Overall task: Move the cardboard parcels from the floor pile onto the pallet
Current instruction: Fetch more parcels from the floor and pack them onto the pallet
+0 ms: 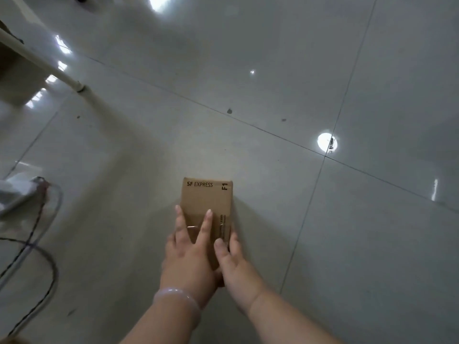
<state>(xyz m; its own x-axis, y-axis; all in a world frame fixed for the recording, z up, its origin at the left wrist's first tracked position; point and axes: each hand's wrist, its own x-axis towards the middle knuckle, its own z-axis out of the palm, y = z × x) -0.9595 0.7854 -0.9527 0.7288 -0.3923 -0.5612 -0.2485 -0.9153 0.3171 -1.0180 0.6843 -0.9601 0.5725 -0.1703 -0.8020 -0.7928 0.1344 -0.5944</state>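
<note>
I see a small brown cardboard parcel (207, 199) held over the grey tiled floor (323, 244). Left hand (188, 259) lies flat-fingered on top; right hand (236, 264) pinches its right edge.

Brown parcel (207, 202), black lettering; glossy grey floor (273, 70).

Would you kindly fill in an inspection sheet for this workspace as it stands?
Surface: glossy grey tiled floor, lamp reflections, few dark spots.
Job's things: one cardboard parcel printed SF EXPRESS; pallet and pile not in view.
Clutter: blurred white object at left edge.
Grippers: left hand lies straight-fingered on the parcel's top; right hand grips its right edge.
Cables: dark cables loop on the floor, left.
Surroundings: white pipe, upper left.
</note>
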